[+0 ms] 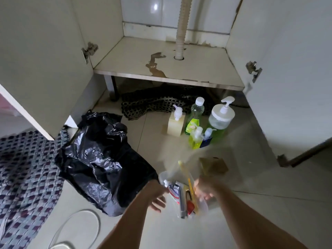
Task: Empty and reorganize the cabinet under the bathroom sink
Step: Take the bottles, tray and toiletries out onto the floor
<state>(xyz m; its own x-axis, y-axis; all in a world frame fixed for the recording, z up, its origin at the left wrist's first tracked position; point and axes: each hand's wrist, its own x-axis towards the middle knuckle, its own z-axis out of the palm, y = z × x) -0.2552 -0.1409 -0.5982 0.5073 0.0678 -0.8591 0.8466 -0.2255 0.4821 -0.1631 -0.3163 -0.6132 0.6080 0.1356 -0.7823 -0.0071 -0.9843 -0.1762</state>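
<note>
The under-sink cabinet (pixel 179 69) stands open, its stained shelf bare around the white drain hose (pixel 180 40). On the floor in front stand a beige pump dispenser (pixel 175 123), a green dish-soap bottle (pixel 195 117), a large pump jar (pixel 220 117), a small yellow pump bottle (pixel 195 139) and a small blue bottle (pixel 206 139). Near me is a clear plastic container (pixel 203 207) with toothpaste (pixel 174 193), a metal tube (pixel 181 203) and a yellow toothbrush (pixel 188 180). My left hand (pixel 156 196) rests, fingers spread, against its left side. My right hand (pixel 204 189) is blurred at its right rim.
A black rubbish bag (pixel 104 159) lies open on the tiled floor to the left. A checked woven mat (pixel 23 177) covers the far left. A black rubber mat (pixel 158 103) sits under the cabinet. Both cabinet doors (pixel 45 60) are swung wide. A brown cardboard piece (pixel 215 164) lies right of the container.
</note>
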